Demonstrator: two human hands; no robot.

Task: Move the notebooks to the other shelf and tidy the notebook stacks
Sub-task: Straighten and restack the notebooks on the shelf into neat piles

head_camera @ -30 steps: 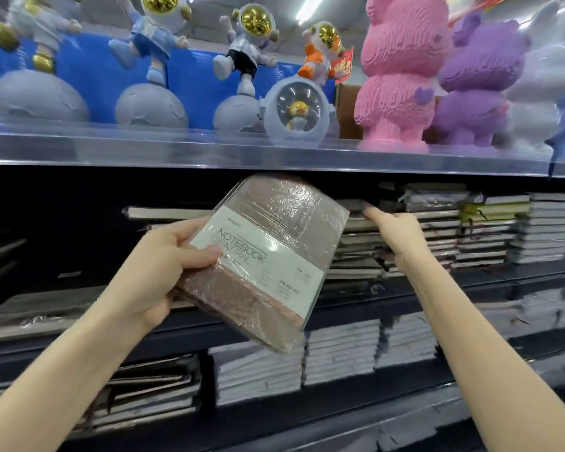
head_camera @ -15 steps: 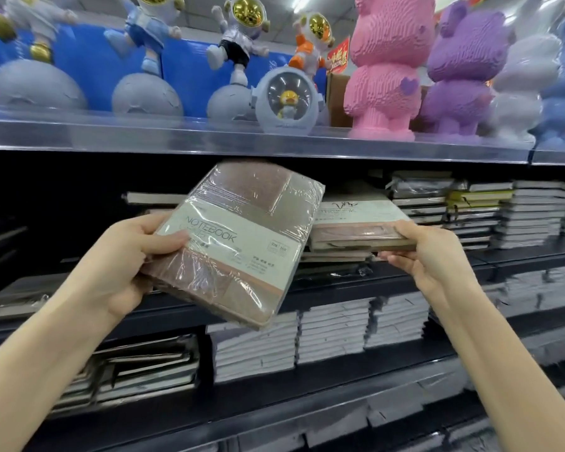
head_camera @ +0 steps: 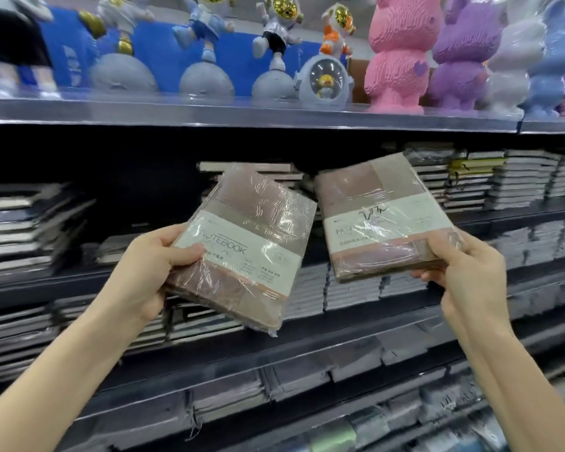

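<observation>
My left hand [head_camera: 150,269] grips a plastic-wrapped pinkish-brown notebook pack [head_camera: 252,236] with a white "NOTEBOOK" band, held tilted in front of the shelves. My right hand [head_camera: 467,272] grips a second wrapped pack of the same kind [head_camera: 379,207] by its lower right corner, lifted clear of the shelf. Both packs hang side by side in the air, a small gap between them. Behind them, a low notebook stack [head_camera: 252,169] lies on the dark upper shelf [head_camera: 516,207].
More notebook stacks [head_camera: 509,177] fill the upper shelf on the right, and others [head_camera: 23,230] sit at the left. Lower shelves [head_camera: 349,288] hold further rows of notebooks. Astronaut figures [head_camera: 274,47] and block bears [head_camera: 395,53] stand on the top shelf.
My right hand has pulled a wrapped notebook pack off the shelf stack and raised it toward me. My left hand has lowered its pack slightly. The view has shifted left.
</observation>
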